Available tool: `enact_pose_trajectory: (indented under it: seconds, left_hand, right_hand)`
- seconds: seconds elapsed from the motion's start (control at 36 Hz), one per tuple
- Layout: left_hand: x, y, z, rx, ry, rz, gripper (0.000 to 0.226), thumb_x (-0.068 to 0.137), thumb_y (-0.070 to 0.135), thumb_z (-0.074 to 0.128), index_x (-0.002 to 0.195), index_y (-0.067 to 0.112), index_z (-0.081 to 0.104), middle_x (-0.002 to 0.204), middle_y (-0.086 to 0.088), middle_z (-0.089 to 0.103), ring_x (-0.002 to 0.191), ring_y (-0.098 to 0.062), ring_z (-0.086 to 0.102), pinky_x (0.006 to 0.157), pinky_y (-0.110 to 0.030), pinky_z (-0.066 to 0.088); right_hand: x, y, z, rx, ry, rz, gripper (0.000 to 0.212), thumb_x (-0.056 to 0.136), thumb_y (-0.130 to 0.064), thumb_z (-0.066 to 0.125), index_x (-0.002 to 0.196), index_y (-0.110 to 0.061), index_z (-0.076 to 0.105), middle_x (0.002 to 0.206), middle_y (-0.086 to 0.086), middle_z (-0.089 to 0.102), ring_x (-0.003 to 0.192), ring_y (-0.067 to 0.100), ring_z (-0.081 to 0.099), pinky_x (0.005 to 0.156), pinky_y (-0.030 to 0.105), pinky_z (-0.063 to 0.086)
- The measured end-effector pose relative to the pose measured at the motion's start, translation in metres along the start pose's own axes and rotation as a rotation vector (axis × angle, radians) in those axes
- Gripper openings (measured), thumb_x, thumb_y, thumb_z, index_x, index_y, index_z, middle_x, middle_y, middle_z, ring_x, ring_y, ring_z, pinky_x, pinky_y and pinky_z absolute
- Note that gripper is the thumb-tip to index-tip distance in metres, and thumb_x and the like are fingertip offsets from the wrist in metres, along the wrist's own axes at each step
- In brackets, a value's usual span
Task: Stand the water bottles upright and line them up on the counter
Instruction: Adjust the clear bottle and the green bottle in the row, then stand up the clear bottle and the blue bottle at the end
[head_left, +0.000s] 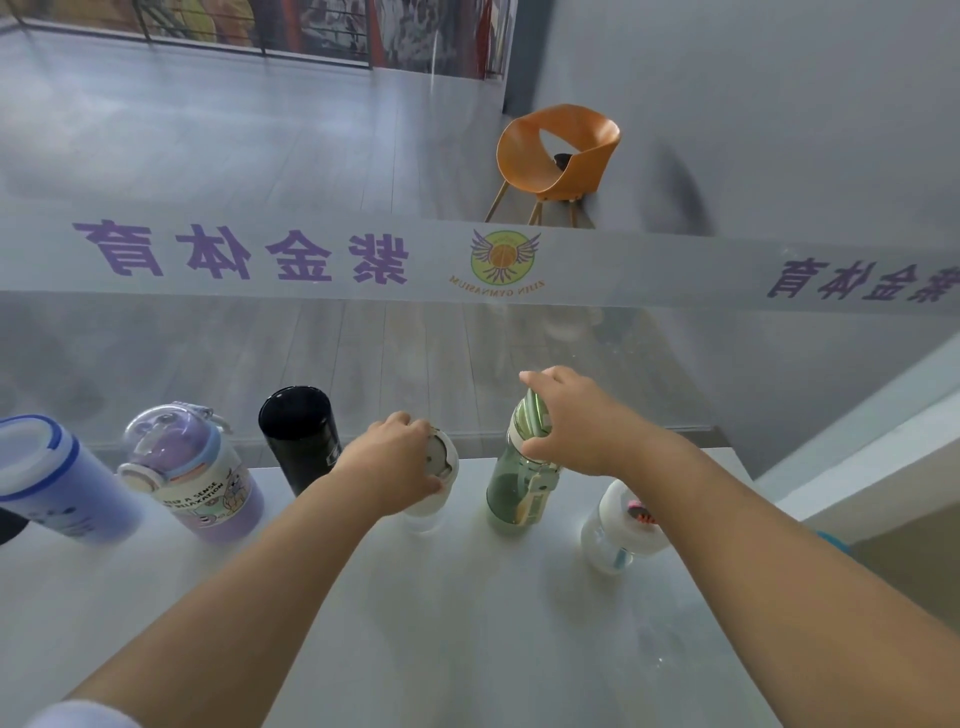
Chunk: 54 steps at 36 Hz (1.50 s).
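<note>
Several bottles stand upright in a row along the far edge of the white counter (467, 623). From the left: a blue bottle (62, 483), a purple cartoon bottle (202, 483), a black flask (304, 436), a white-lidded clear bottle (439, 467), a green bottle (522, 483) and a small clear bottle with a white cap (621, 525). My left hand (395, 462) grips the white-lidded bottle by its top. My right hand (571, 421) is closed around the green bottle's cap. My right forearm partly covers the small clear bottle.
A glass wall with a frosted band and purple lettering (244, 254) rises right behind the counter. Beyond the glass, an orange chair (561, 156) stands on a grey floor. The counter's right edge (748, 467) lies just past the last bottle.
</note>
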<state>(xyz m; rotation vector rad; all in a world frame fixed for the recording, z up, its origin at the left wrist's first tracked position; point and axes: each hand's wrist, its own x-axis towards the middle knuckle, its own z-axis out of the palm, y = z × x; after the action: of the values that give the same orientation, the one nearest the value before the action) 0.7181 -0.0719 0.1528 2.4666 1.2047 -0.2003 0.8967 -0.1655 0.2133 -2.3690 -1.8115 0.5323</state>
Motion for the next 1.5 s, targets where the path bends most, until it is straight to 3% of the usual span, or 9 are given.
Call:
enact_pose_trajectory:
  seconds: [0.17,0.44,0.5,0.64,0.75,0.89,1.0,1.14,1.5]
  left_hand:
    - [-0.015,0.004,-0.012,0.037,0.072,0.016,0.057,0.081,0.048,0.058,0.129,0.02,0.045,0.122,-0.001,0.051,0.107,-0.023,0.051,0.085,-0.034,0.047]
    - [-0.055,0.025,-0.013,0.033,0.132,0.052,0.033,0.081,0.049,0.057,0.106,0.026,0.057,0.103,0.008,0.059,0.088,-0.017,0.059,0.072,-0.029,0.047]
    - [-0.062,0.034,-0.011,0.062,0.13,0.051,0.035,0.082,0.051,0.056,0.104,0.025,0.056,0.099,0.008,0.056,0.086,-0.017,0.057,0.074,-0.03,0.048]
    - [-0.078,0.059,0.001,0.078,0.125,0.023,0.047,0.079,0.056,0.058,0.117,0.03,0.053,0.117,0.007,0.059,0.102,-0.018,0.058,0.086,-0.036,0.05]
    - [-0.091,0.088,0.015,0.093,0.129,0.0,0.053,0.079,0.058,0.058,0.123,0.03,0.051,0.12,0.007,0.061,0.104,-0.016,0.059,0.088,-0.034,0.05]
    - [-0.106,0.137,0.039,0.045,0.133,-0.019,0.046,0.081,0.053,0.06,0.119,0.029,0.055,0.116,0.009,0.061,0.103,-0.013,0.059,0.085,-0.029,0.049]
    - [-0.112,0.173,0.059,0.027,0.13,-0.072,0.054,0.077,0.059,0.058,0.122,0.031,0.052,0.119,0.005,0.06,0.102,-0.016,0.059,0.088,-0.035,0.051]
    - [-0.118,0.208,0.078,-0.002,0.123,-0.087,0.048,0.081,0.054,0.06,0.122,0.03,0.053,0.119,0.006,0.06,0.106,-0.016,0.057,0.085,-0.028,0.044]
    - [-0.108,0.219,0.094,-0.006,0.061,-0.126,0.044,0.082,0.04,0.064,0.124,0.029,0.053,0.121,0.006,0.06,0.11,-0.016,0.055,0.092,-0.032,0.047]
  right_hand:
    - [-0.013,0.001,-0.019,-0.003,0.18,-0.014,0.059,0.085,-0.027,0.062,0.139,-0.015,0.041,0.141,0.008,0.042,0.13,0.027,0.036,0.106,0.034,0.03]
    - [-0.071,0.018,-0.039,-0.049,0.151,0.062,0.046,0.088,-0.036,0.058,0.131,-0.02,0.049,0.13,0.001,0.055,0.118,0.019,0.05,0.096,0.036,0.044]
    - [-0.084,0.024,-0.041,-0.063,0.113,0.078,0.046,0.088,-0.039,0.058,0.131,-0.022,0.049,0.129,0.0,0.056,0.113,0.019,0.053,0.091,0.035,0.046]
    - [-0.118,0.051,-0.047,-0.094,0.027,0.097,0.051,0.087,-0.046,0.058,0.132,-0.027,0.046,0.129,0.0,0.057,0.11,0.021,0.056,0.092,0.038,0.048]
    - [-0.147,0.078,-0.052,-0.093,0.007,0.068,0.053,0.086,-0.048,0.059,0.132,-0.026,0.045,0.129,0.001,0.057,0.11,0.021,0.057,0.091,0.036,0.049]
    - [-0.183,0.12,-0.058,-0.083,0.021,-0.009,0.053,0.086,-0.049,0.057,0.132,-0.023,0.047,0.126,0.001,0.059,0.112,0.021,0.056,0.095,0.043,0.049]
    - [-0.205,0.152,-0.056,-0.08,0.069,-0.072,0.052,0.088,-0.045,0.058,0.132,-0.021,0.046,0.128,0.002,0.059,0.114,0.02,0.055,0.096,0.041,0.049]
    - [-0.223,0.178,-0.047,-0.077,0.009,-0.083,0.053,0.087,-0.046,0.059,0.133,-0.025,0.046,0.131,-0.001,0.055,0.113,0.018,0.054,0.096,0.039,0.049]
    - [-0.209,0.188,-0.003,-0.057,-0.093,-0.259,0.067,0.083,-0.043,0.066,0.14,-0.024,0.036,0.141,0.001,0.042,0.121,0.022,0.046,0.097,0.035,0.046]
